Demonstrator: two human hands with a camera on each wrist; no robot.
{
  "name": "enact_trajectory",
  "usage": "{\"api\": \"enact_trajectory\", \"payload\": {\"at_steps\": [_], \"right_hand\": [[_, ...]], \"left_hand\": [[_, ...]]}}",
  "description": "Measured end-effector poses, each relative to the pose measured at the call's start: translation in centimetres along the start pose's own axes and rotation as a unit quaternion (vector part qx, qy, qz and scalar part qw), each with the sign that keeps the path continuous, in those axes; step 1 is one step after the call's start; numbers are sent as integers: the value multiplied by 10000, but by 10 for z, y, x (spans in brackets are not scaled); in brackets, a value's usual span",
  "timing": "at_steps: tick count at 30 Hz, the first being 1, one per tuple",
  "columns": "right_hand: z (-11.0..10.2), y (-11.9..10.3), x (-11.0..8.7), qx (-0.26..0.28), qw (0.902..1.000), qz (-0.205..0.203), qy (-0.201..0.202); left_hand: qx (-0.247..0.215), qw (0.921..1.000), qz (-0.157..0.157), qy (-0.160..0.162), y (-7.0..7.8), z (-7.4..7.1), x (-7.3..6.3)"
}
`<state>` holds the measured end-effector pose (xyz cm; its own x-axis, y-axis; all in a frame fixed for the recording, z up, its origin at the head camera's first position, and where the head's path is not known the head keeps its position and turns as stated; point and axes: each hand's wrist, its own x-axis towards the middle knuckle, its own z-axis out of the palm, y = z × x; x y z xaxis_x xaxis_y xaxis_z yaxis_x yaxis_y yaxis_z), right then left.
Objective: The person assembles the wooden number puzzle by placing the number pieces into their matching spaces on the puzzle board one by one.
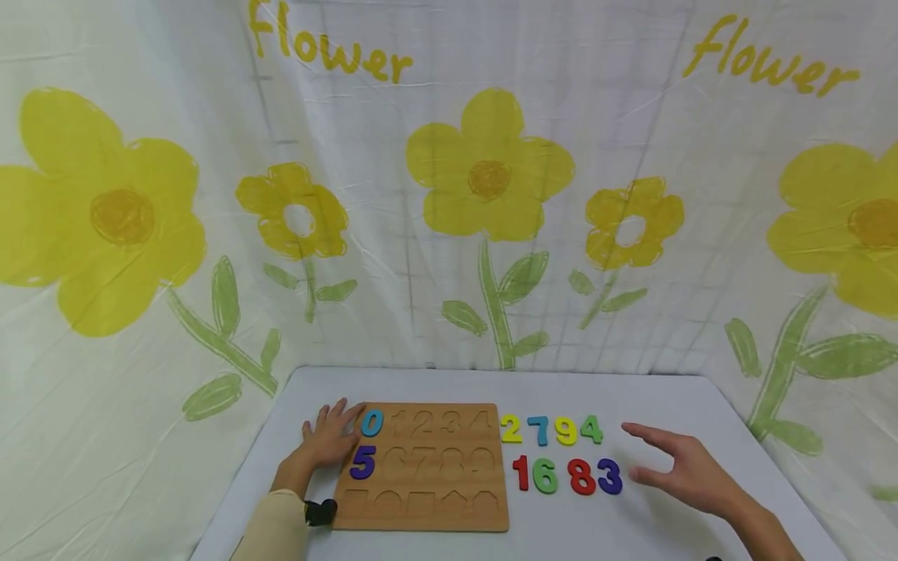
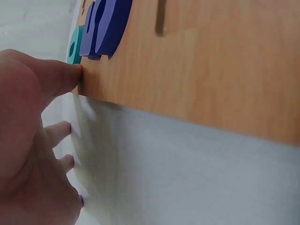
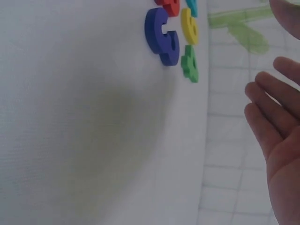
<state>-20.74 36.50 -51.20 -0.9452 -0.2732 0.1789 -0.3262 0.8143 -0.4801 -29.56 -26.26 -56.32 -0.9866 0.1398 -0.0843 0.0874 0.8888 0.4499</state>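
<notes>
A wooden number board (image 1: 484,510) lies flat on the table, its shallow recesses mostly bare. The blue 0 (image 1: 372,423) and purple 5 (image 1: 362,463) sit at its left side, in the top and middle rows. My left hand (image 1: 330,440) rests at the board's left edge, fingers spread on the table; its thumb (image 2: 65,77) touches the edge in the left wrist view. My right hand (image 1: 691,471) hovers right of the loose digits, thumb and fingers apart, holding nothing. Closest to it are the purple 3 (image 1: 609,477) and green 4 (image 1: 592,429).
Right of the board lie a yellow 2 (image 1: 511,428), blue 7 (image 1: 539,430), yellow 9 (image 1: 565,431), red 1 (image 1: 521,473), green 6 (image 1: 545,476) and red 8 (image 1: 581,477). Behind the white table (image 1: 561,538) hangs a flower-printed curtain (image 1: 379,335).
</notes>
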Motion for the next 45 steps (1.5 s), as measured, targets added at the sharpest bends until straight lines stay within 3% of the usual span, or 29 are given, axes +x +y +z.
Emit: {"api": "enact_trajectory", "payload": {"at_steps": [19, 28, 37, 45], "right_hand": [[23, 15, -1, 561, 9965, 232, -576], [41, 29, 2, 609, 9973, 0, -412], [53, 26, 5, 885, 9908, 562, -856], [57, 24, 5, 758, 9918, 618, -825]], "left_hand": [[93, 9998, -163, -117, 1, 4, 1], [75, 9998, -146, -139, 1, 3, 1], [-13, 9998, -105, -164, 1, 4, 0], [-199, 9997, -60, -131, -3, 6, 2]]}}
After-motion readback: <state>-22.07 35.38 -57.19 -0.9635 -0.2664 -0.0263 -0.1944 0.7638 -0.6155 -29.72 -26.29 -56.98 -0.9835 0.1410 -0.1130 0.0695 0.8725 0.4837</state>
